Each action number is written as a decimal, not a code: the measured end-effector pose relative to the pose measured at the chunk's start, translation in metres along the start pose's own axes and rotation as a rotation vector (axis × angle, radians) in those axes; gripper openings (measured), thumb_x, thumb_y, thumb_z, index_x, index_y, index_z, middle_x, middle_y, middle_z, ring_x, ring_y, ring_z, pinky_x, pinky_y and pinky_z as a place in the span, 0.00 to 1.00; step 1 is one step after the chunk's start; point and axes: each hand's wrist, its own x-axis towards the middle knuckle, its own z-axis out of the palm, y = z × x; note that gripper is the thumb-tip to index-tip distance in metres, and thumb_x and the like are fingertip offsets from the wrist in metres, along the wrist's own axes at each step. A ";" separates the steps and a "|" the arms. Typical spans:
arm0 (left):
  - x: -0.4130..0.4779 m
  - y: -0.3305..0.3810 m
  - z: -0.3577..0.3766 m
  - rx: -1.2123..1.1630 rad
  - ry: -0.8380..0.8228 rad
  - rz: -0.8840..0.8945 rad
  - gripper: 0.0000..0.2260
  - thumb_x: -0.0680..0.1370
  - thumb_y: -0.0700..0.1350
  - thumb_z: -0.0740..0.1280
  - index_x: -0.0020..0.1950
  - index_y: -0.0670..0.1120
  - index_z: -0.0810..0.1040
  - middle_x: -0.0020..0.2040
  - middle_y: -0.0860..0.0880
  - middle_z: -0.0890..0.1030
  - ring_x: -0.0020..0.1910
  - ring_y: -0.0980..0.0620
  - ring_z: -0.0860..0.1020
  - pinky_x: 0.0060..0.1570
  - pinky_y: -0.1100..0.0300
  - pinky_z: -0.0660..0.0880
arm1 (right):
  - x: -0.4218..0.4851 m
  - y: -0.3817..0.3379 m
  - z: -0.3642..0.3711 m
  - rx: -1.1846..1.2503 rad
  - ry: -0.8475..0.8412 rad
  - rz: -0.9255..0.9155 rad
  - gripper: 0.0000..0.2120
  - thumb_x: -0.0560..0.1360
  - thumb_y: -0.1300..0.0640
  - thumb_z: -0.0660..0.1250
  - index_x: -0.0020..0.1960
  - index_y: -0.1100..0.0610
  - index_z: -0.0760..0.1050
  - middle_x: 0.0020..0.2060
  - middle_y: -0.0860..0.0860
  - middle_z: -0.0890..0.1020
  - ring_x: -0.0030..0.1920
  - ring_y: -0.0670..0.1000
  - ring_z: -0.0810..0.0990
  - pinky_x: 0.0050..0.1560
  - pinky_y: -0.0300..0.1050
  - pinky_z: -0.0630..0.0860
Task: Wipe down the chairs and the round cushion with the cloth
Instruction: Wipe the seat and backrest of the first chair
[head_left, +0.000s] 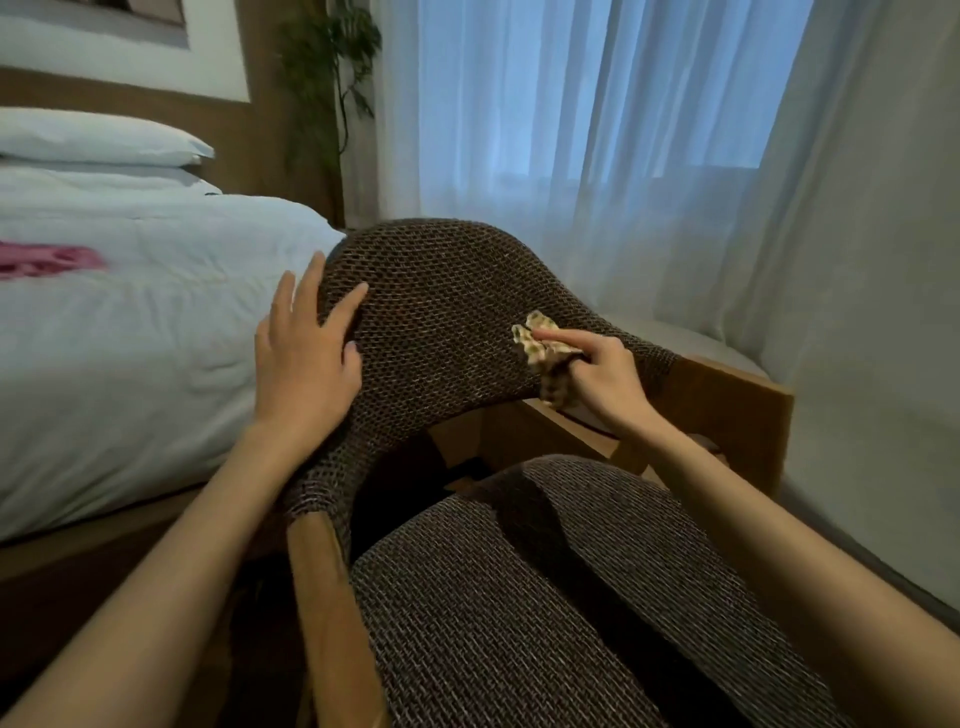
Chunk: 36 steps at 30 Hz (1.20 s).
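head view: a woven brown armchair fills the middle of the frame, its curved backrest arching from lower left up to a crest at centre and down again toward the right. the right hand sits on the right slope of that backrest, its grip bunched closed on a small patterned cloth, forefinger stretched along the top and pressing the cloth against the weave. the left hand lies flat on the left slope, fingers spread and holding nothing, apparently steadying the chair. the backrest's long axis runs left to right across the frame, and most of its unwiped-looking span lies to the left of the cloth, toward the left hand; so the wipe likely needs to travel leftward and up over the crest. the seat cushion lies below, at lower centre, nearer the camera. a bed with white bedding stands at left, just beside the chair, and sheer curtains hang behind. no round cushion is clearly identifiable.
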 end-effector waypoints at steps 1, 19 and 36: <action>-0.006 -0.005 -0.005 -0.075 -0.014 -0.097 0.27 0.78 0.45 0.64 0.76 0.55 0.60 0.78 0.46 0.52 0.75 0.39 0.53 0.68 0.37 0.59 | 0.007 -0.014 0.012 0.015 -0.006 -0.035 0.28 0.70 0.73 0.55 0.55 0.47 0.81 0.57 0.53 0.82 0.33 0.40 0.79 0.31 0.34 0.75; -0.020 -0.010 0.004 -0.266 0.057 -0.234 0.26 0.80 0.51 0.62 0.77 0.52 0.59 0.70 0.51 0.69 0.63 0.49 0.73 0.51 0.53 0.73 | 0.166 -0.071 0.110 -0.043 0.190 -0.018 0.15 0.82 0.59 0.53 0.65 0.58 0.71 0.53 0.55 0.80 0.56 0.55 0.75 0.56 0.45 0.64; -0.056 -0.018 -0.016 -0.503 -0.051 -0.301 0.23 0.79 0.45 0.64 0.74 0.49 0.66 0.70 0.50 0.70 0.65 0.50 0.72 0.66 0.57 0.67 | 0.086 -0.126 0.138 0.073 -0.267 -0.461 0.15 0.78 0.66 0.57 0.61 0.62 0.75 0.47 0.45 0.78 0.47 0.42 0.73 0.52 0.41 0.68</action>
